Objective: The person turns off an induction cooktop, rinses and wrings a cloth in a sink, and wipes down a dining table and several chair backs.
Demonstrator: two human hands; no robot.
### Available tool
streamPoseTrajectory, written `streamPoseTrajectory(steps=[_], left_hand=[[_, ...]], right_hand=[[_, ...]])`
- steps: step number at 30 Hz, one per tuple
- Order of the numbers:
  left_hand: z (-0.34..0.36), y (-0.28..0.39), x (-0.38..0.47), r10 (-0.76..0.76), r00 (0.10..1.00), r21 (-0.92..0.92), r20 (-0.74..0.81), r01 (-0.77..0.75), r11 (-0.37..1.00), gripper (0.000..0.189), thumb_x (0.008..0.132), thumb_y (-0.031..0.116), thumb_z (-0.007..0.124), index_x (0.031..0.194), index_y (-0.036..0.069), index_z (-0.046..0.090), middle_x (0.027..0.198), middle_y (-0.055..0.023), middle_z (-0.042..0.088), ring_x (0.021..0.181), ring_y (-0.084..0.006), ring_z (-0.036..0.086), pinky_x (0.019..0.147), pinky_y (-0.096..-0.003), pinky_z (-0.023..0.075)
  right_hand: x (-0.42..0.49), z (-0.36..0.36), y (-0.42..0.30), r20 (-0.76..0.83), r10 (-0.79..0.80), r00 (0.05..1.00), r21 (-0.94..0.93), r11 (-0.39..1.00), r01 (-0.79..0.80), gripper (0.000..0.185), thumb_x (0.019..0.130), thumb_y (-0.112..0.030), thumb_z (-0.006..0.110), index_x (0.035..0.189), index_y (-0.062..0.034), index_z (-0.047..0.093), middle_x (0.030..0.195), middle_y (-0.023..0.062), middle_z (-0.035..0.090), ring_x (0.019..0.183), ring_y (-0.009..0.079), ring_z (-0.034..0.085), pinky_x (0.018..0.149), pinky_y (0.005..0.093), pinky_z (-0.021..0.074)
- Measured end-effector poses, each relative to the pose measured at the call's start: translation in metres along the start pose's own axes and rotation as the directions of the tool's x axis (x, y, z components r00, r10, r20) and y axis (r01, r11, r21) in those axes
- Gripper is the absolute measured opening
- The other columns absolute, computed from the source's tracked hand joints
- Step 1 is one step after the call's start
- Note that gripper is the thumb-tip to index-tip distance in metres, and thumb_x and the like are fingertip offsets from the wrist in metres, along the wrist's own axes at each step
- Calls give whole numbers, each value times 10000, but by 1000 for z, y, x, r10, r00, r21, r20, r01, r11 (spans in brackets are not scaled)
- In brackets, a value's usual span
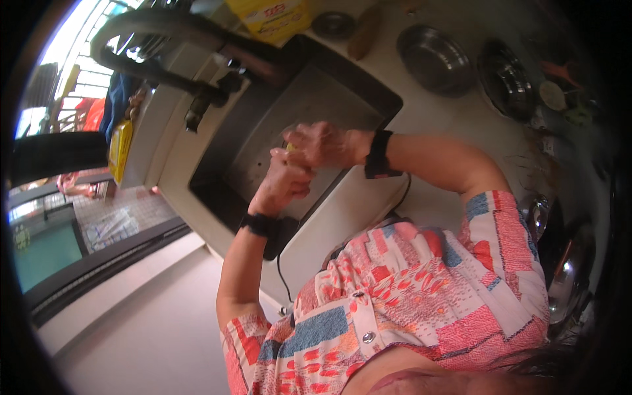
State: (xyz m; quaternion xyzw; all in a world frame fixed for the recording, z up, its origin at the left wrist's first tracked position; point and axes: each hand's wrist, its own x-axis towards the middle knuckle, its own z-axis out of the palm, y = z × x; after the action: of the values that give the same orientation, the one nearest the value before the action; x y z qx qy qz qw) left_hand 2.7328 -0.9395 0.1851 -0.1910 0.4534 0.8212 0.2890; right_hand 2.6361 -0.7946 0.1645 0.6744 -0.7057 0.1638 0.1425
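My left hand [284, 182] and my right hand [328, 145] meet over a dark sink basin [306, 103]. Between their fingertips shows a small yellow-green piece [291, 146]; most of it is hidden, and its kind cannot be told. The fingers of my left hand are curled, its thumb and forefinger against the piece. My right hand bends over it from the other side, slightly blurred. Both wrists wear black bands. A dark curved faucet [197, 94] reaches in at the upper left of the basin, its spout apart from my hands.
Metal bowls [434, 59] stand on the counter at the right, near a brown elongated item [365, 32]. A yellow printed package [269, 19] lies behind the sink. Another yellow package [120, 150] sits on the ledge at left. A thin black cable [280, 276] hangs at the counter's front.
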Motion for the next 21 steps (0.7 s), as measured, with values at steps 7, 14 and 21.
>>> streamPoseTrajectory(steps=[7, 14, 21], left_hand=[[27, -18, 30, 597, 794, 836, -117, -245, 490, 235, 641, 98, 711, 820, -20, 616, 627, -119, 609, 573, -166, 588, 526, -325, 463], [34, -34, 20, 604, 792, 991, -88, 128, -24, 206, 765, 205, 561, 781, 0, 560, 698, -242, 611, 698, -417, 603, 630, -478, 492], [-29, -12, -65, 501, 858, 956, 113, 44, -290, 222, 782, 188, 542, 855, -13, 481, 674, -211, 609, 654, -358, 627, 566, -440, 498]], right_hand=[[-9, -50, 6, 392, 164, 905, 107, 969, -222, 251, 734, -162, 585, 950, -39, 559, 799, 178, 629, 720, 313, 637, 603, 395, 512], [-21, -24, -13, 507, 250, 825, 419, 765, -489, 101, 634, -74, 558, 687, -2, 604, 674, 210, 617, 675, 359, 624, 604, 432, 491], [45, 23, -75, 659, 330, 676, 469, 523, -712, 177, 597, -86, 564, 668, 66, 619, 703, 267, 602, 670, 360, 624, 580, 414, 472]])
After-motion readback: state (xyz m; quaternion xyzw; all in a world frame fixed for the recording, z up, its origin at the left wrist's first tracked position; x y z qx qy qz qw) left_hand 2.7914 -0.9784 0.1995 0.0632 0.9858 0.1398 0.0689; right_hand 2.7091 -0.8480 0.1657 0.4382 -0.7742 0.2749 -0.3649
